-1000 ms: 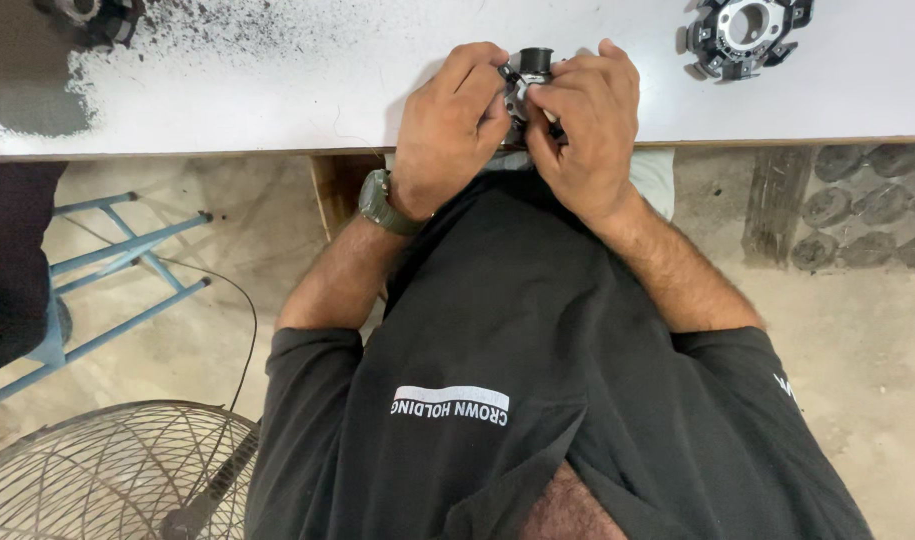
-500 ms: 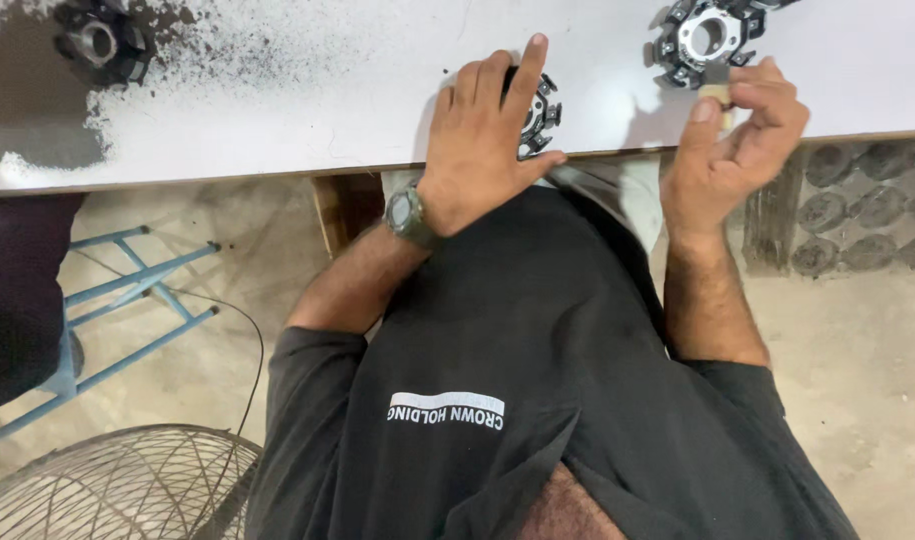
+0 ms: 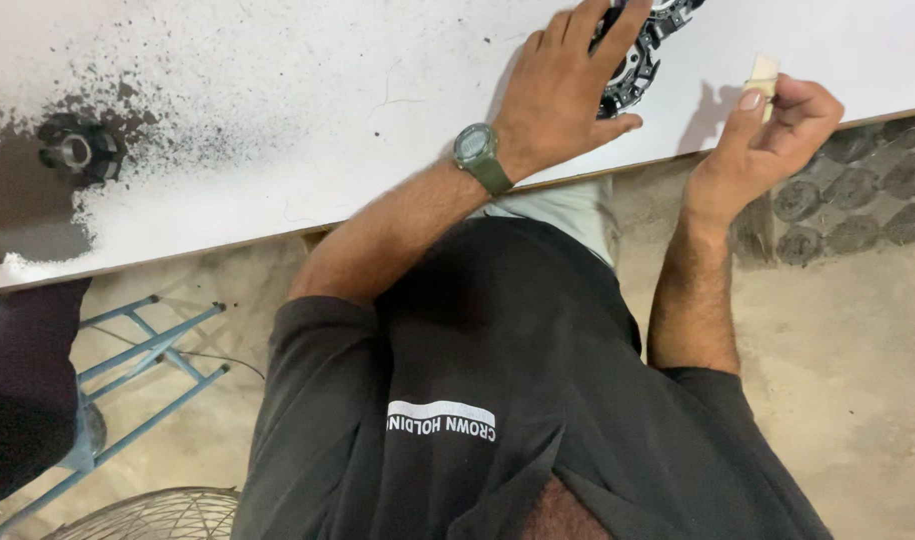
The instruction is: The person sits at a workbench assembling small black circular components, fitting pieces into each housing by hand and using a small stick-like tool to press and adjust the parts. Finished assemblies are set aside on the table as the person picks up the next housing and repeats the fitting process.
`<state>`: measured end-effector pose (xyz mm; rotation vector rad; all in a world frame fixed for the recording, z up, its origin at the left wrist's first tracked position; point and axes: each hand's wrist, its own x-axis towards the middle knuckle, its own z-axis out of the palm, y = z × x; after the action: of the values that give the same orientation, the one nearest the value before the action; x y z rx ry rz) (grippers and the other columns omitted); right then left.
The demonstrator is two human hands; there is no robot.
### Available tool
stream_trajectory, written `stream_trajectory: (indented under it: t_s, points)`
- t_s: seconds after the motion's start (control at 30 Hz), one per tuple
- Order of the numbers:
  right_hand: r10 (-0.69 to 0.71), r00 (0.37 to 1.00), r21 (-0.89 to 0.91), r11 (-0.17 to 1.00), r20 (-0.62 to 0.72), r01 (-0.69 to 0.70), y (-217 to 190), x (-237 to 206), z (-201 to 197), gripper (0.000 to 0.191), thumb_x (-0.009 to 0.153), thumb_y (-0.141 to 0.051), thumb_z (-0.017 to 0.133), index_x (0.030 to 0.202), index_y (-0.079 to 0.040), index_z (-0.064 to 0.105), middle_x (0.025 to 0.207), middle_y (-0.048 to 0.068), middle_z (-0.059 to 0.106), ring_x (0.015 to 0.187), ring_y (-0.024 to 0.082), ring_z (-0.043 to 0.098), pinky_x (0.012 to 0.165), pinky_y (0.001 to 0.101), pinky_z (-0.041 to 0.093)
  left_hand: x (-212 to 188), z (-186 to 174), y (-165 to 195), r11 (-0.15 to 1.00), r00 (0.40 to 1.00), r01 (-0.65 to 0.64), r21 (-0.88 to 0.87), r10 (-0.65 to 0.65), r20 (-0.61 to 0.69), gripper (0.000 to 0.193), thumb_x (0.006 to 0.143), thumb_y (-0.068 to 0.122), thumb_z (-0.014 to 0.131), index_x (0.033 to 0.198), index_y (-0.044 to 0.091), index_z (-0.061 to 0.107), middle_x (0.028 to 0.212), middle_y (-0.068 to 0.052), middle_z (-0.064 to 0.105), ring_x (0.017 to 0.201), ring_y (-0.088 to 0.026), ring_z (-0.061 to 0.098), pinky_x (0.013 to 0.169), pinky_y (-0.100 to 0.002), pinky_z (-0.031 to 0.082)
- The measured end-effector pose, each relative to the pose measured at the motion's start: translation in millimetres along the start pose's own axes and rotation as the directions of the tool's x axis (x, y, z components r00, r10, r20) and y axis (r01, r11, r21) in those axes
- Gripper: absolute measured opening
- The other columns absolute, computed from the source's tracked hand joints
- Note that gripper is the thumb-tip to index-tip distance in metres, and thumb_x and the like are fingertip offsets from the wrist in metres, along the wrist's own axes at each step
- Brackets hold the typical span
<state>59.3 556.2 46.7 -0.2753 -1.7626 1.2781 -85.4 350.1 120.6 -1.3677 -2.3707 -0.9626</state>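
My left hand [image 3: 567,85], with a green watch on the wrist, lies flat over a black round metal part [image 3: 632,65] on the white table [image 3: 277,130] near its front edge, fingers spread across it. A second black round part [image 3: 677,12] touches the first at the top edge of view. My right hand [image 3: 767,135] hovers at the table edge to the right and pinches a small pale rectangular piece [image 3: 762,75] between thumb and fingers.
Black powder speckles the left of the table, where a third dark round part [image 3: 77,150] sits. A blue metal frame [image 3: 137,360] and a fan grille [image 3: 157,515] stand on the sandy floor at lower left. A dark-clothed person [image 3: 17,400] is at the left edge.
Both hands were together on one black part. My right hand has come away to the right holding the pale piece, while my left hand has stayed on the part. The view has tilted.
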Motion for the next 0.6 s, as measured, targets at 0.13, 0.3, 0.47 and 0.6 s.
stream_trajectory:
  t_s: [0.13, 0.3, 0.47, 0.6]
  points:
    - [0.01, 1.0, -0.022, 1.0, -0.026, -0.01, 2.1, -8.6, -4.4, 0.026, 0.115, -0.015, 0.064, 0.13, -0.001, 0.047, 0.122, 0.008, 0.049, 0.112, 0.015, 0.051, 0.101, 0.0327, 0.046, -6.0, -1.6, 2.9, 0.996, 0.995, 0.033, -0.079, -0.026, 0.098, 0.099, 0.083, 0.041, 0.092, 0.159, 0.017, 0.034, 0.145, -0.013, 0.044, 0.117, -0.03, 0.057, 0.096, -0.042, 0.055]
    - [-0.033, 0.999, -0.001, 0.999, -0.03, 0.033, 6.8, -8.2, -0.1, 0.024, 0.113, -0.013, 0.061, 0.13, -0.001, 0.05, 0.126, 0.007, 0.048, 0.11, 0.014, 0.051, 0.096, 0.0323, 0.047, 19.5, 0.1, -14.1, 0.999, 0.999, -0.022, -0.048, 0.02, -0.035, 0.078, 0.088, 0.047, 0.088, 0.146, 0.013, 0.048, 0.13, -0.011, 0.054, 0.109, -0.03, 0.061, 0.091, -0.043, 0.055]
    - [0.039, 0.996, -0.01, 0.999, -0.075, -0.04, -0.4, -9.1, 4.8, 0.025, 0.111, -0.012, 0.063, 0.129, -0.001, 0.049, 0.128, 0.01, 0.05, 0.115, 0.016, 0.053, 0.105, 0.0346, 0.049, 64.6, 53.7, -35.0, 0.993, 0.995, -0.097, -0.063, 0.096, -0.014, 0.054, 0.09, 0.047, 0.085, 0.123, 0.01, 0.064, 0.11, -0.009, 0.069, 0.097, -0.027, 0.067, 0.08, -0.045, 0.054]
    - [-0.014, 0.996, -0.017, 1.0, -0.089, 0.013, 0.0, -8.6, 9.6, 0.024, 0.111, -0.009, 0.061, 0.129, -0.001, 0.048, 0.13, 0.011, 0.051, 0.118, 0.017, 0.053, 0.108, 0.036, 0.048, 108.5, 94.0, -16.9, 0.987, 0.991, -0.06, -0.15, 0.077, 0.11, 0.042, 0.092, 0.05, 0.076, 0.103, 0.009, 0.072, 0.079, -0.006, 0.072, 0.066, -0.021, 0.067, 0.056, -0.037, 0.053]
